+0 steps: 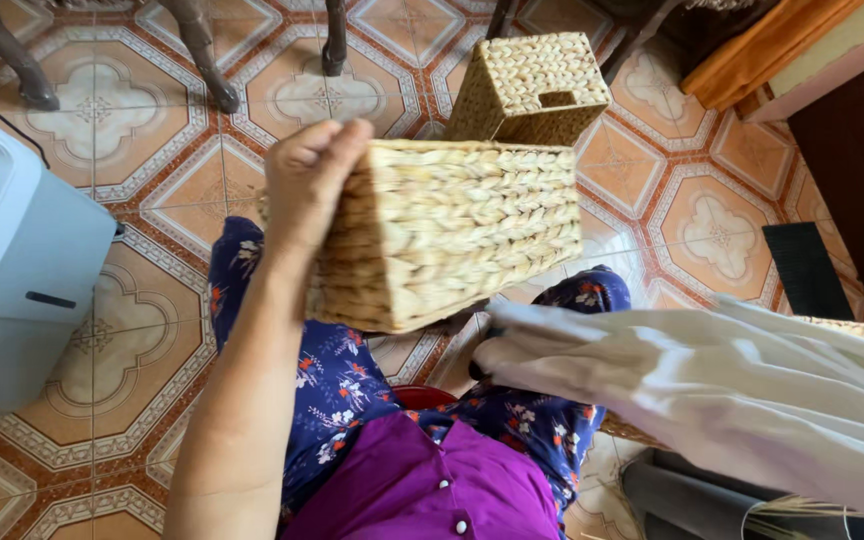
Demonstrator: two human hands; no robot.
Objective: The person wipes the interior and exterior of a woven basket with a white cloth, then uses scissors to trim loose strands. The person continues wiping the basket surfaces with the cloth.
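My left hand (310, 180) grips the left end of a rectangular woven straw basket (462, 230) and holds it up on its side above my lap. A white cloth (692, 385) stretches in from the right, just below the basket, and its bunched end lies near the basket's lower edge. My right hand is hidden under that cloth, so its fingers do not show. I sit in a purple top and blue flowered trousers (342, 390).
A second woven basket (532, 85) with a handle slot stands on the patterned tile floor (102, 110) beyond. A grey-white machine (12, 260) sits at the left. Chair legs (202, 55) stand at the top, more woven work (852, 328) at the right.
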